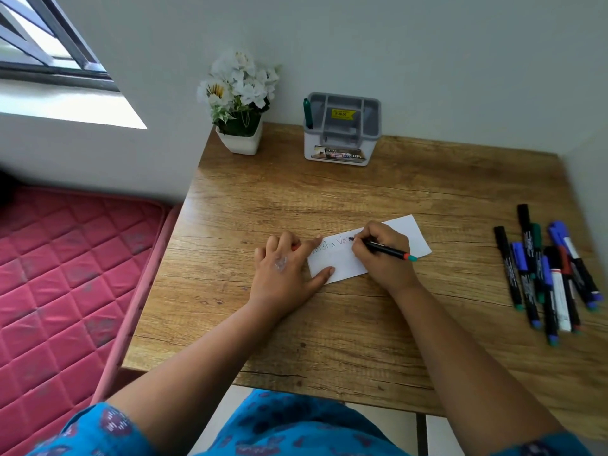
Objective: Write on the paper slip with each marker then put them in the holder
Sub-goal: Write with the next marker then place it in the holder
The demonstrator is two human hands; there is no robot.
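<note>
A white paper slip (342, 263) lies mid-table with handwriting on its upper line. My left hand (284, 273) presses flat on the slip's left end, thumb and forefinger on the paper. My right hand (383, 250) grips a black marker (386, 249) with a red and teal end, its tip touching the slip. A grey and white holder (340, 133) stands at the back of the table with one green marker (307, 112) upright in its left compartment. Several capped markers (549, 278), black, blue, green and red, lie in a loose pile at the right.
A white pot of white flowers (240, 103) stands at the table's back left corner. The wooden table (329, 192) meets walls at the back and right. A pink quilted mattress (65, 274) lies left of the table, below a window.
</note>
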